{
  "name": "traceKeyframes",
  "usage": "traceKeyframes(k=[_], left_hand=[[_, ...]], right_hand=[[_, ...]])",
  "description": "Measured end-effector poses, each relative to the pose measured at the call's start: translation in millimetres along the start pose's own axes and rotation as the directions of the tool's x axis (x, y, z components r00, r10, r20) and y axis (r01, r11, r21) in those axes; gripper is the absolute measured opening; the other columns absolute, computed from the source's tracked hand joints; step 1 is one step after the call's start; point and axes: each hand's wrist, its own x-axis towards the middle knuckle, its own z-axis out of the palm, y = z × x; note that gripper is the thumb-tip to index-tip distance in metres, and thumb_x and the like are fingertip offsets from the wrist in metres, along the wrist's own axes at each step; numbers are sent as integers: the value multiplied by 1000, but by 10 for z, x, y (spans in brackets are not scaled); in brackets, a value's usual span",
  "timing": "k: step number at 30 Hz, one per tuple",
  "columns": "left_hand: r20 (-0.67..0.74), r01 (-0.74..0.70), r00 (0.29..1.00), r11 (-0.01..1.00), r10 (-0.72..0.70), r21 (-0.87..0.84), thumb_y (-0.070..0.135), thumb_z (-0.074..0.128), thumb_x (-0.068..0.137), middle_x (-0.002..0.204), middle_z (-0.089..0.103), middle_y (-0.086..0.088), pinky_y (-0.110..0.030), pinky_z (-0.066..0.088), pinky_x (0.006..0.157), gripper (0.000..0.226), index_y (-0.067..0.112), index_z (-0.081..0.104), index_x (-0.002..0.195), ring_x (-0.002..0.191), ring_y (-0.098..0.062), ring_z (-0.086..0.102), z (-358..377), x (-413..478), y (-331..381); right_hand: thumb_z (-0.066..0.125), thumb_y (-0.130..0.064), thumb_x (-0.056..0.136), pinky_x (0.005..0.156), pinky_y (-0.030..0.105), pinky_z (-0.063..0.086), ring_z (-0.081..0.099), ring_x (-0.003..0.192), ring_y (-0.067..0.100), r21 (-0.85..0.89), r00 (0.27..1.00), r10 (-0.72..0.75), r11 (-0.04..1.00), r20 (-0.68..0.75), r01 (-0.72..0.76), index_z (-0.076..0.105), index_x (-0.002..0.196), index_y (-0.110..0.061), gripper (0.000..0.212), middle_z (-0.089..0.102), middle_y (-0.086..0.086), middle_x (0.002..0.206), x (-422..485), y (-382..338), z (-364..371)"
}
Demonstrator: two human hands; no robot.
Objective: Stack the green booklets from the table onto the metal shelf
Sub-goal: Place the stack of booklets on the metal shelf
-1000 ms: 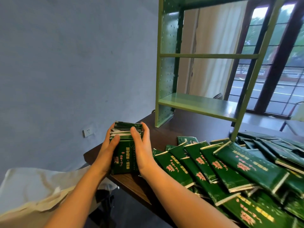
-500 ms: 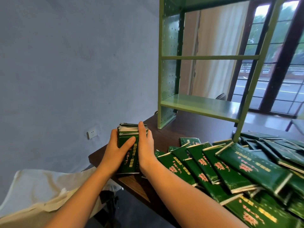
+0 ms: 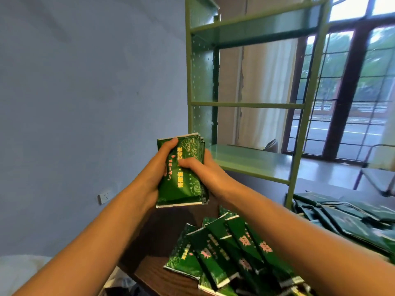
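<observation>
A thick stack of green booklets (image 3: pixel 188 184) is held in the air above the table's left end, cover facing me. My left hand (image 3: pixel 156 174) grips its left side, thumb over the top corner. My right hand (image 3: pixel 205 169) clasps the right side with fingers on the cover. The stack hangs just left of the lowest board of the green metal shelf (image 3: pixel 252 161), which bears nothing. More green booklets (image 3: pixel 230 257) lie fanned out on the dark wooden table (image 3: pixel 149 270) below my arms.
A second heap of booklets (image 3: pixel 346 216) lies on the table right of the shelf's front post (image 3: pixel 297 167). The shelf has a thin middle rail and an upper board. A wall socket (image 3: pixel 105 197) sits at left. A window and a chair frame are behind.
Both hands have lifted the stack off the table and raised it toward the shelf's lowest board. The stack has turned so its cover faces me.
</observation>
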Motion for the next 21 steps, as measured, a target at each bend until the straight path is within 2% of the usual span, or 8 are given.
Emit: traceKeyframes(k=[4,9,12,14,16,18,19,21], left_hand=[[81,19,997,997,-13,-71,45,51,89,79,73,-10,-37,57,70,38,14,71,89,67,-23,70,311,144,81],[112,48,993,998,-44,-33,51,53,88,87,73,-13,-39,57,75,43,13,72,94,73,-26,71,499,362,49],[108,24,994,999,-20,-31,62,39,91,88,74,-13,-39,57,73,58,14,71,95,73,-26,72,573,536,37],[56,-15,998,1000,15,2,64,22,95,92,72,-16,-38,54,74,70,12,69,99,77,-26,71,595,710,-39],[-44,-106,993,986,113,130,52,13,101,110,66,-19,-37,48,88,70,7,64,114,99,-29,64,609,903,-166],[-113,-184,966,925,233,332,37,15,105,118,61,-18,-34,40,96,58,5,62,117,112,-30,56,585,1085,-327],[-101,-206,955,870,278,449,31,18,106,116,60,-17,-32,39,92,51,8,64,111,110,-29,55,556,1209,-417],[-28,-195,953,682,301,704,24,24,106,116,58,-13,-26,38,87,40,15,63,104,107,-25,53,464,1393,-593]], right_hand=[[59,-22,90,74,27,56,65,95,18,-77,1000,4,997,-6,-4,26,134,-19,55,59,7,113,24,-168,-271],[66,-27,85,93,41,52,67,101,22,-226,994,83,972,72,-65,35,131,-20,56,65,9,117,50,-325,-614],[59,-22,90,90,38,54,69,91,18,-236,997,73,970,29,-64,55,108,-24,18,71,4,102,133,-407,-798],[56,-26,91,90,40,53,69,92,21,-238,994,106,965,-37,-112,59,96,-25,6,72,4,99,213,-441,-907],[56,-32,91,92,44,52,67,98,25,-259,984,139,952,-111,-164,58,96,-24,10,71,6,104,326,-443,-1039],[57,-34,90,93,45,51,66,99,26,-271,972,160,941,-172,-203,57,98,-21,16,69,9,108,454,-427,-1168],[57,-36,89,94,46,50,66,99,28,-266,964,173,938,-203,-224,58,102,-18,22,69,12,109,542,-408,-1243],[58,-38,87,93,45,51,66,96,29,-228,944,209,936,-256,-269,59,110,-11,35,69,14,106,668,-361,-1343]])
